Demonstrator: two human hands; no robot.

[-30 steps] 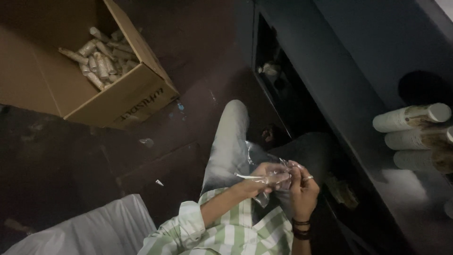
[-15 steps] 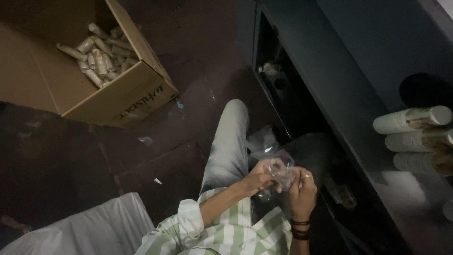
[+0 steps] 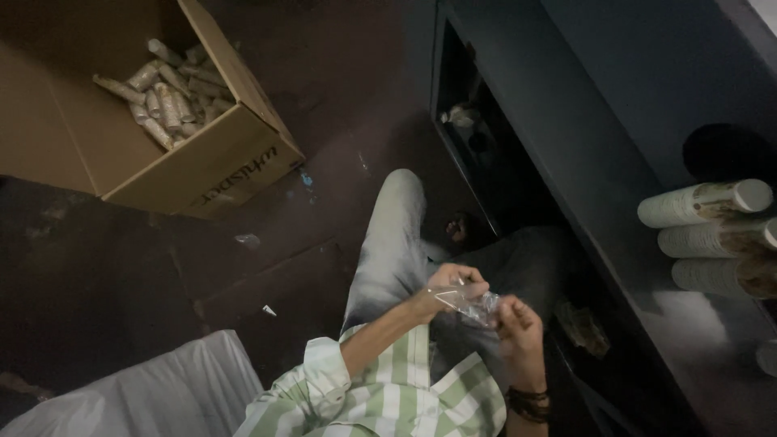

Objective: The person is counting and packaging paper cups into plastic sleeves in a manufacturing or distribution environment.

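A small clear plastic bag [image 3: 468, 303] sits between the two hands, and both of them hold it. The left hand [image 3: 450, 285] pinches the bag's left end with bent fingers. The right hand [image 3: 518, 322] is curled shut on the bag's right end. The bag looks crinkled and see-through. What is inside it is too small to tell.

The hands are above the person's lap. One leg in pale trousers [image 3: 392, 243] stretches away just past the left hand. A green and white checked sleeve [image 3: 380, 388] covers the left arm. Dark bands [image 3: 528, 401] go around the right wrist.

Far off to the left of the hands, an open cardboard box [image 3: 202, 166] stands on the dark floor [image 3: 121, 267]. In it lies a heap of pale paper rolls [image 3: 166, 93], all jumbled.

To the right of the hands runs a dark bench [image 3: 647, 243]. Three white cup stacks [image 3: 712, 235] lie on their sides on it, one beside the other, well apart from the right hand.

Low down to the left of the hands lies a white sack [image 3: 154, 396].
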